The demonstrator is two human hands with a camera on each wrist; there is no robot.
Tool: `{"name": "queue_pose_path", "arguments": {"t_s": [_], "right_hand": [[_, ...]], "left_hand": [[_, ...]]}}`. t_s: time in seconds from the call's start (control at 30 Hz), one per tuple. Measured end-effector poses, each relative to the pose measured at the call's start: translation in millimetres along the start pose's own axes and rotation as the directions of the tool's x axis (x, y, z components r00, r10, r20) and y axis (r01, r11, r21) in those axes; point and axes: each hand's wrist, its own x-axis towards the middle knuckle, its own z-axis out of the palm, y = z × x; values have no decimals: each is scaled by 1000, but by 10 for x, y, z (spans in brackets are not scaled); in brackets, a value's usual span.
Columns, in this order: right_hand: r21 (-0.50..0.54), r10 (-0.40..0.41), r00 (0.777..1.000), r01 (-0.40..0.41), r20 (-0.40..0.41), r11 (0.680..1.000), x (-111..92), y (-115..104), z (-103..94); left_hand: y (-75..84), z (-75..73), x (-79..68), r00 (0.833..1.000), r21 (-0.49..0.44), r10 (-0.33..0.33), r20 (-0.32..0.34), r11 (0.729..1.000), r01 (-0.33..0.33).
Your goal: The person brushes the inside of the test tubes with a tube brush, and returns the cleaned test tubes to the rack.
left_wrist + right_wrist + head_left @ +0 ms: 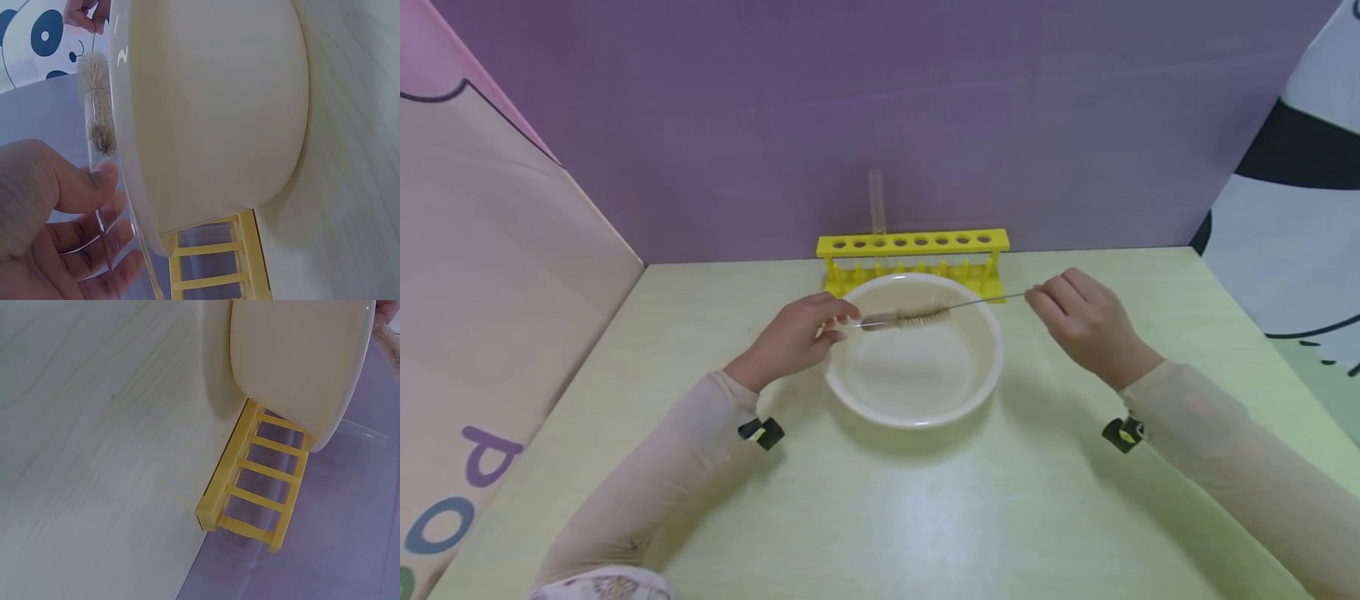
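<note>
Above a white basin (917, 367), my left hand (797, 337) holds a clear glass test tube (89, 119) between thumb and fingers. The bristles of a test tube brush (925, 315) are partly inside the tube's mouth, and the rest stick out toward the right. My right hand (1086, 325) pinches the end of the brush's thin wire handle (988, 301). The left wrist view shows the pale bristles (94, 69) crossing the tube's rim. The right wrist view does not show the right hand's grip; some fingers (385, 311) appear at its top right edge.
Just behind the basin stands a yellow test tube rack (917, 243), its lower part partly hidden by the basin. Another clear test tube (877, 204) stands upright in it. A purple panel (880, 108) rises at the table's (910, 517) back edge, with printed panels at both sides.
</note>
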Motion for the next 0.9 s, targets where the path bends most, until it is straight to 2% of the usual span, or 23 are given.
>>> {"name": "queue_pose_path", "arguments": {"t_s": [0.3, 0.9], "right_hand": [[5, -2, 1000, 2, 3, 1000, 31, -29, 10], [58, 2, 998, -5, 61, 998, 66, -66, 8]], "left_hand": [[20, 6, -4, 1000, 11, 11, -16, 1000, -11], [67, 46, -14, 999, 85, 27, -42, 996, -23]]}}
